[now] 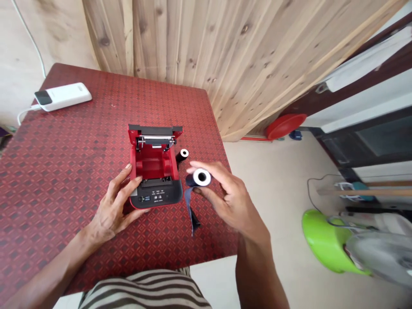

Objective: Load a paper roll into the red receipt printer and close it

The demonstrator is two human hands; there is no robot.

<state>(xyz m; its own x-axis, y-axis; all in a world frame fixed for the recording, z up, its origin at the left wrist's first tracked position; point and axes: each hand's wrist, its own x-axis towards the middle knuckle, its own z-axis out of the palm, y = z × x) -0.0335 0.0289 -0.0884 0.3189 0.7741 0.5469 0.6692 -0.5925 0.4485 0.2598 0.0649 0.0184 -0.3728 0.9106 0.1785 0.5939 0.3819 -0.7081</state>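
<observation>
A small red and black printer [157,189] stands on the table with its lid raised and its red paper bay bare. My left hand [112,206] grips the printer's left front corner, fingers on the side and top edge, thumb along the front. To the right of the printer, my right hand [228,193] pinches a dark roll with a white core [202,177] between thumb and fingers. A dark loose strip [189,210] hangs down from this roll. Behind it, close to the printer's right side, a second dark roll with a white end [183,154] lies on the table.
The red patterned table [96,141] has its right edge close to my right hand. A white power bank [66,96] with a cable lies at the far left. Behind is a wooden plank wall [180,43]. A green chair-like object [328,244] stands on the floor at right.
</observation>
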